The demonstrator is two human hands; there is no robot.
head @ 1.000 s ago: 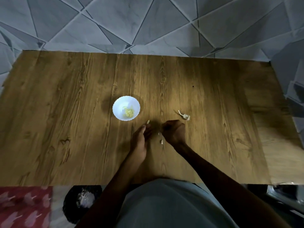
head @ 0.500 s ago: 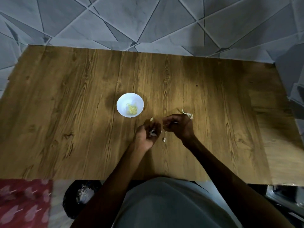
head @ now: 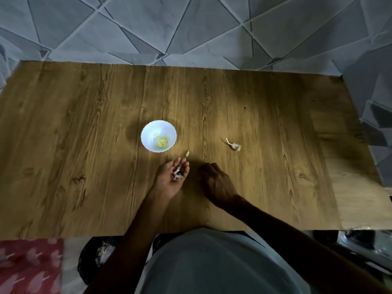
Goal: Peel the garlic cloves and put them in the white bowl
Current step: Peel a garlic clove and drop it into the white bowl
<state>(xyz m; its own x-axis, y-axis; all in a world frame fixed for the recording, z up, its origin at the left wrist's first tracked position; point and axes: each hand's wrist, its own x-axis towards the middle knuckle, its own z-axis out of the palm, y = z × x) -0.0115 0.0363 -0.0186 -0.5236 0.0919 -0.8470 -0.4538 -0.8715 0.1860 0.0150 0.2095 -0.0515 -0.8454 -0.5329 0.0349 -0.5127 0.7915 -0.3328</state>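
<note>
Left hand (head: 172, 178) sits palm-up near the middle of the frame, fingers loosely spread and cupping a few papery garlic skins (head: 177, 174). Right hand (head: 216, 183) is curled knuckles-up on the tabletop (head: 84, 145) beside it, can't tell if it's holding anything. White bowl (head: 158, 135) with peeled cloves (head: 162, 141) sits just above the left hand, one loose clove (head: 187, 153) lies between them, and the garlic remnant (head: 234, 145) is off to the right.

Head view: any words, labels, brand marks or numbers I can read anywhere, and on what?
None. The white bowl is plain, the wooden table shows only grain, the wall tiles only lines. The red cloth carries a pale pattern, not lettering. The scraps in the left hand bear no print.
</note>
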